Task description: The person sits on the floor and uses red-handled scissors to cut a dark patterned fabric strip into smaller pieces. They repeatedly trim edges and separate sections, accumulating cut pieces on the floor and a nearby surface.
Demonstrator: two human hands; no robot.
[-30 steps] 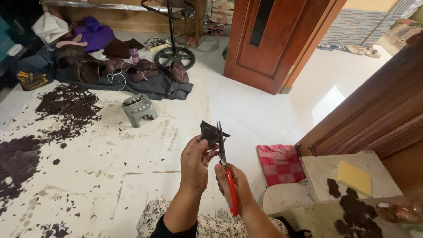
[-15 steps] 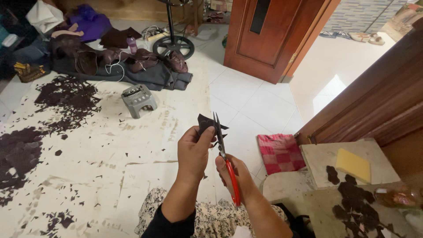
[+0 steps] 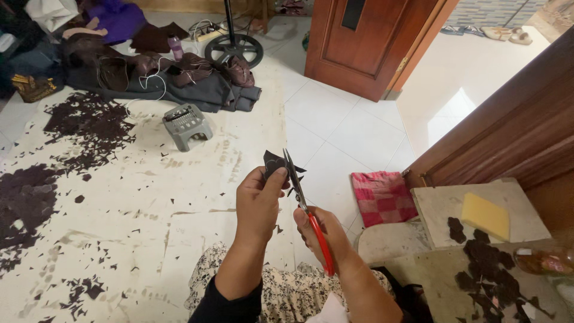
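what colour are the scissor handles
Red; the scissors in the right hand show in the head view.

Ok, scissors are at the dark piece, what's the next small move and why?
Probably close the scissors in the right hand for a short snip: the blades already meet the dark piece, pinched in the left hand near the cut.

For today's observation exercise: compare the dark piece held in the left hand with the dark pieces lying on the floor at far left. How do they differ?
The held piece is single, pinched upright in the left hand against the blades of the red-handled scissors in the right hand. The floor pieces are many, lying flat, heaped and untouched. The held piece looks larger than most scattered scraps. Both share the same dark colour.
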